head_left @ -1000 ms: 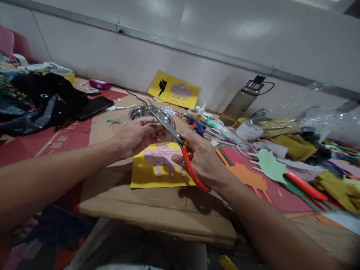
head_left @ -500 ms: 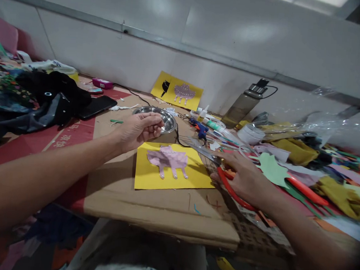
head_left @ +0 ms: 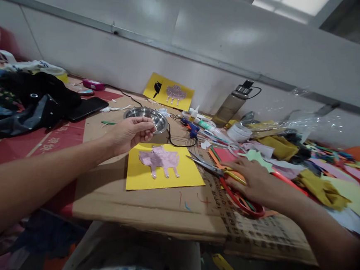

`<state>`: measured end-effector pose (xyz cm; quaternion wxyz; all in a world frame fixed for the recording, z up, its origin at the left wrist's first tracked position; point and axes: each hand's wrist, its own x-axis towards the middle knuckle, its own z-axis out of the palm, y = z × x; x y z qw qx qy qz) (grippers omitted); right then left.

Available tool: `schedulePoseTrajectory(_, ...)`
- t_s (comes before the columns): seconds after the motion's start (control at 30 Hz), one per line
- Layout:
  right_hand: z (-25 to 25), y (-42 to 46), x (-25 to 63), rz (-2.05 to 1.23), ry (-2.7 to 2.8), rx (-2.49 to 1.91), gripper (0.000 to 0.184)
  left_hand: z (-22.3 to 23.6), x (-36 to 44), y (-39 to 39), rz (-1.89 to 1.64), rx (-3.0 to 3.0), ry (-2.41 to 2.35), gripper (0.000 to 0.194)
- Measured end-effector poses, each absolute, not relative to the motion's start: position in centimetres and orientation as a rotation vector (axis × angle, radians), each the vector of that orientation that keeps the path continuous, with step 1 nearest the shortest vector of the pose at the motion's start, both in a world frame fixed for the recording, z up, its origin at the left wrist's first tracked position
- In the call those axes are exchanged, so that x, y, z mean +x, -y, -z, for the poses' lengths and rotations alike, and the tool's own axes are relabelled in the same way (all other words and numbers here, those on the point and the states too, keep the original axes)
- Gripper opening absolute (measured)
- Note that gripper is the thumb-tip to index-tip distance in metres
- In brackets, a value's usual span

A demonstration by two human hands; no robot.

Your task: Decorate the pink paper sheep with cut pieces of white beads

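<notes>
My left hand (head_left: 136, 132) is closed in a pinch at the near rim of a shiny metal bowl (head_left: 161, 123). Whatever sits between its fingertips is too small to make out. Below it lies a yellow card (head_left: 192, 175) bearing a lilac cut-out shape (head_left: 159, 160) with small pearl-like beads on its legs. Red-handled scissors (head_left: 210, 167) rest on the cardboard, blades pointing left over the card's right edge. Above their handles, my right hand (head_left: 254, 176) has its fingers closed on a slim yellow tool (head_left: 237, 175), whose kind is partly hidden.
A second decorated yellow card (head_left: 183, 94) leans on the wall. Beyond the bowl are a blue glue gun (head_left: 191, 128) with its cord and a grey bottle (head_left: 230, 107). Paper and felt scraps (head_left: 277, 147) crowd the right; a phone (head_left: 88, 109) and black cloth lie left.
My right hand has carried the scissors from near the bowl to the right, laid them down and let go, and now holds the slim yellow tool. The left hand stays pinched near the bowl.
</notes>
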<state>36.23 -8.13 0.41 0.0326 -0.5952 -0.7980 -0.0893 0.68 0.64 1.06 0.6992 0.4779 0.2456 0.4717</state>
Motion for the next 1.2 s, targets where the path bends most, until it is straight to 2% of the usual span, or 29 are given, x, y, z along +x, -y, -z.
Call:
schedulePoseTrajectory(0.13,-0.8,6.3,33.2,0.134,2.402,-1.697,0.030,-0.9,0.7,-0.7,-1.041,1.075,-0.557,0.008)
schedulePoseTrajectory(0.4,-0.7,2.2,32.2,0.001,2.802,-1.509,0.020,-1.3,0.7,-0.4,-1.041,1.051,-0.601,0.009)
schedulePoseTrajectory(0.67,-3.1,0.1,30.5,-0.322,3.088,-1.492,0.014,-1.0,0.6,-0.5,-1.034,1.082,-0.599,0.009)
schedulePoseTrajectory(0.8,-3.2,0.1,30.4,-0.319,3.119,-1.571,0.012,-1.0,0.5,-0.5,-1.036,1.082,-0.607,0.009)
schedulePoseTrajectory(1.03,-1.7,1.9,31.1,-0.041,2.945,-1.453,0.012,-1.1,0.7,-0.4,-1.033,1.055,-0.627,0.009)
schedulePoseTrajectory(1.2,-1.2,2.3,31.4,-0.076,2.874,-1.407,0.015,-0.8,0.7,-0.6,-1.035,1.073,-0.615,0.009)
